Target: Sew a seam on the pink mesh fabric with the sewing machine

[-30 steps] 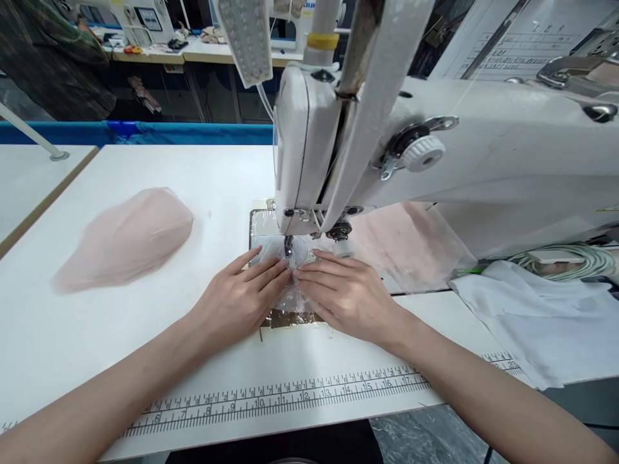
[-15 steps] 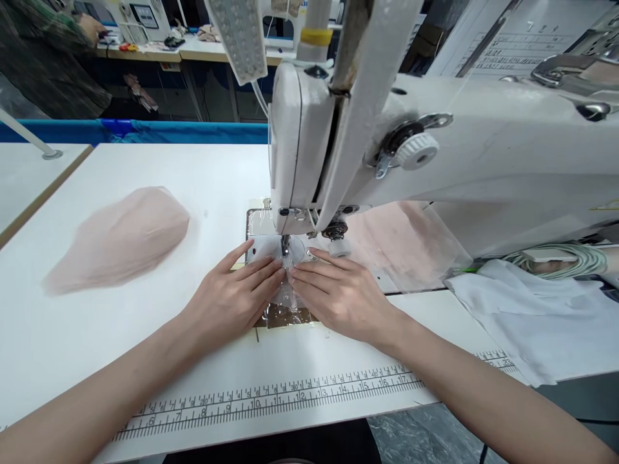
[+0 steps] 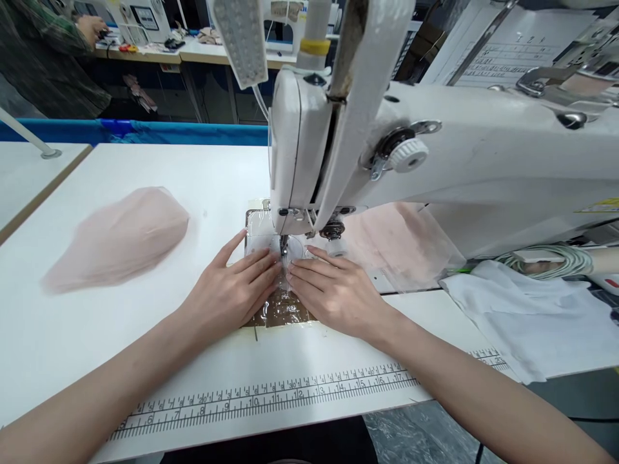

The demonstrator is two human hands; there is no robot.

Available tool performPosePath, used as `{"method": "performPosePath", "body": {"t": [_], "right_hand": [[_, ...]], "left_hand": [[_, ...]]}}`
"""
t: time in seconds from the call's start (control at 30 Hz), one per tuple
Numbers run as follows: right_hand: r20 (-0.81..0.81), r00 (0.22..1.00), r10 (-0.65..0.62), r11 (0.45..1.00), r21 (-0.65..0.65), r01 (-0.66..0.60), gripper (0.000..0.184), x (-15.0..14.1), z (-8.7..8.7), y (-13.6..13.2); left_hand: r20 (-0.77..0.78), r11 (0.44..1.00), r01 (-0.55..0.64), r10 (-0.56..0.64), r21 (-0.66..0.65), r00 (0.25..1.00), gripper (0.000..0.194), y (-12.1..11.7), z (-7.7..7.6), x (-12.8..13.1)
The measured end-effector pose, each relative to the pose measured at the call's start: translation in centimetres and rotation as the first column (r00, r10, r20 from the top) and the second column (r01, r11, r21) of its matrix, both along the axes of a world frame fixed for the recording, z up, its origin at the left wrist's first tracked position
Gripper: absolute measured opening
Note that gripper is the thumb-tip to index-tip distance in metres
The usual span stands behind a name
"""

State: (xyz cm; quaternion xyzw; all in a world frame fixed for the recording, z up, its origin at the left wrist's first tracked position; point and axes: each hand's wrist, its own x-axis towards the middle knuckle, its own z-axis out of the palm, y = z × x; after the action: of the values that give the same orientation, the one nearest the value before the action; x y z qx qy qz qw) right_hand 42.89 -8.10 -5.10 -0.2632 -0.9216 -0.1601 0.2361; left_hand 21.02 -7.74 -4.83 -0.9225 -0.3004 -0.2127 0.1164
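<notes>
My left hand [image 3: 235, 283] lies flat just left of the needle area, fingers stretched out and the thumb-side finger spread wide. On the other side my right hand [image 3: 333, 290] also rests flat, fingers extended towards the needle. Between the fingertips is a small piece of thin, see-through whitish material [image 3: 284, 278], mostly covered by the fingers. The presser foot [image 3: 284, 245] of the white sewing machine [image 3: 302, 148] stands right in front of both hands. Clear and brown tape [image 3: 285, 309] covers the machine bed below them.
Sheer pink fabric pieces [image 3: 120, 238] lie on the left of the white table [image 3: 217, 180]; more pink fabric [image 3: 401, 241] lies under the machine arm. White cloth [image 3: 522, 309] and a coiled cord [image 3: 556, 261] are at right. A printed ruler [image 3: 275, 401] runs along the front edge. Another person [image 3: 53, 58] is behind.
The see-through material between my hands has slid a little forward towards the presser foot, showing more brown tape. My left hand has shifted slightly left. The view has turned slightly.
</notes>
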Motion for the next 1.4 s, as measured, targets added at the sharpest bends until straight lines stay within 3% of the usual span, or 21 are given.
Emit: {"method": "performPosePath", "body": {"t": [0.2,0.6,0.97,1.4], "right_hand": [[0.000,1.000,0.001,1.000,-0.002,-0.001,0.020,0.2,0.0,-0.2],[-0.007,0.995,-0.100,0.994,-0.046,0.099,0.024,-0.2,-0.2,0.6],[-0.011,0.991,-0.136,0.987,-0.083,0.135,0.025,-0.1,-0.2,0.2],[0.041,0.981,-0.191,0.973,-0.127,0.195,0.028,-0.4,0.1,0.7]], "left_hand": [[-0.030,1.000,0.017,-0.016,0.020,0.999,0.028,-1.1,0.3,0.1],[-0.028,0.999,-0.039,0.038,-0.009,0.999,0.035,0.3,-0.1,0.1],[-0.012,0.997,-0.068,0.068,-0.033,0.998,0.036,-0.7,0.0,0.2],[-0.035,0.991,-0.113,0.110,-0.077,0.993,0.042,0.4,-0.2,-0.1]]}}
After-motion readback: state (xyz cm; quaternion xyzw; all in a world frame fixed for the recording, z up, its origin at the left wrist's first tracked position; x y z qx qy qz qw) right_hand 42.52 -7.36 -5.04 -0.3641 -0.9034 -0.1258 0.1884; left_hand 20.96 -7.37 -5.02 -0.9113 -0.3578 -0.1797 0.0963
